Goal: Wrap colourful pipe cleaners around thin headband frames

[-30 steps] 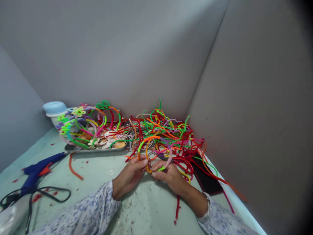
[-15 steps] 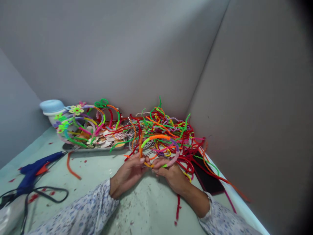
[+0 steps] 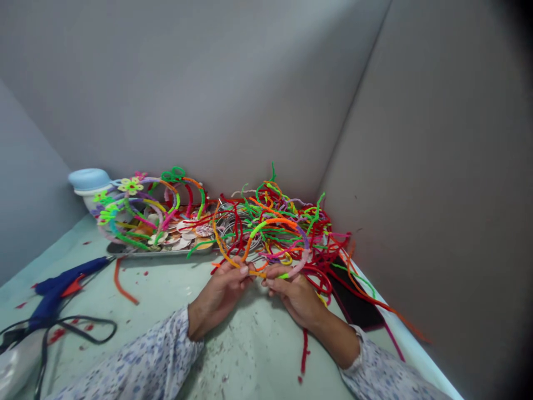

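A hoop (image 3: 306, 243) wrapped in green, orange, purple and pink fuzzy stems is held up over the table. My left hand (image 3: 222, 294) pinches an orange pipe cleaner (image 3: 217, 236), whose loose end curves up to the left of the hoop. On the hoop's lower right side, near a green and pink stretch, the fingers of my right hand (image 3: 293, 294) are closed. Between my fingertips runs a short yellow-orange stretch. Behind the hoop lies a tangled heap of coloured pipe cleaners (image 3: 287, 206).
At the left are a metal tray (image 3: 162, 254) with round pieces, flower-trimmed hoops (image 3: 131, 186), a blue-lidded container (image 3: 89, 179) and a blue glue gun (image 3: 62, 286) with its cord. A dark phone-like slab (image 3: 360, 305) lies right; grey walls stand behind.
The orange pipe cleaner's loose end has swung left and now bows outward. The hoop has risen slightly and turned a little, with both hands still closed on the work.
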A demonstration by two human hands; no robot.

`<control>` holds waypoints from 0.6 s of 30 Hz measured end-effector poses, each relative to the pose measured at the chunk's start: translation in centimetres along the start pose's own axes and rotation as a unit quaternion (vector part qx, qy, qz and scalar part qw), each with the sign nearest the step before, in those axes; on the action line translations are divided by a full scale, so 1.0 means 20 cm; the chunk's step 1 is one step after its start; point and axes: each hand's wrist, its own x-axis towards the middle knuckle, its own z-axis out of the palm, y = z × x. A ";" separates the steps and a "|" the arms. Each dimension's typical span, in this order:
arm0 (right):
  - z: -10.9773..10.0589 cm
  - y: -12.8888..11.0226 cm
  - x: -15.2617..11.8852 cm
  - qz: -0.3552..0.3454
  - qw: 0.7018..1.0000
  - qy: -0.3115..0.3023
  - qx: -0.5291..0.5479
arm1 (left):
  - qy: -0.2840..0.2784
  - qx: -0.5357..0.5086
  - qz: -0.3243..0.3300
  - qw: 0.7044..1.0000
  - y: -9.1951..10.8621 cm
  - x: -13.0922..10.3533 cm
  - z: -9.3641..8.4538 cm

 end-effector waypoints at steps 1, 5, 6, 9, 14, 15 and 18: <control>0.00 0.00 0.00 0.004 1.000 0.005 0.001 | -0.003 0.016 0.011 1.000 0.00 0.00 0.00; -0.01 0.00 0.00 0.004 1.000 0.012 -0.011 | 0.005 0.124 0.057 0.991 -0.01 -0.01 0.01; -0.01 0.00 0.01 0.002 1.000 0.009 -0.013 | 0.009 0.153 0.063 0.986 -0.02 -0.01 0.00; -0.02 0.01 0.01 -0.010 1.000 -0.004 -0.024 | 0.016 0.231 0.069 0.970 -0.03 -0.01 0.00; -0.03 0.02 0.01 -0.002 0.999 -0.017 -0.045 | 0.031 0.323 0.073 0.943 -0.03 -0.01 0.00; -0.03 0.02 0.01 0.004 0.999 -0.017 -0.048 | 0.035 0.334 0.077 0.939 -0.03 -0.01 0.00; -0.04 0.03 0.01 0.008 0.999 -0.010 -0.051 | 0.041 0.361 0.079 0.928 -0.03 -0.01 0.01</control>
